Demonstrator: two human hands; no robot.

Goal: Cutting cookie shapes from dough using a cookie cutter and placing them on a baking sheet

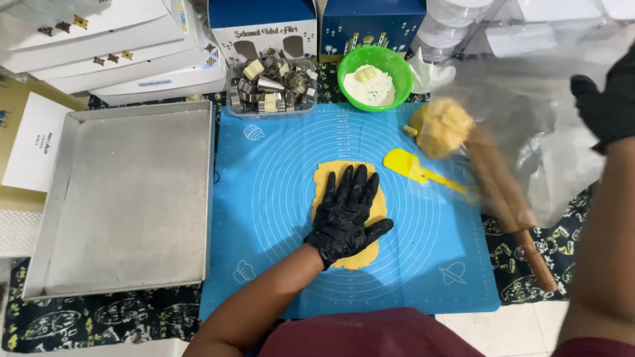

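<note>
While my left hand lies flat, fingers spread, on the dough slab mid silicone mat, right hand grips a clear plastic sheet. Dough's pressed flattish; rolling pin, cutters tub & tray unused.

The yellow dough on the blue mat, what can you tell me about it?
The dough is a pale yellow, flattened, roughly oblong slab lying near the middle of the blue mat, inside its printed circles. It looks soft and smooth, with uneven edges. The left hand, in a black glove, presses flat on it with fingers spread, covering most of its middle, so only the top, side and bottom edges show. Nothing else touches it.
</note>
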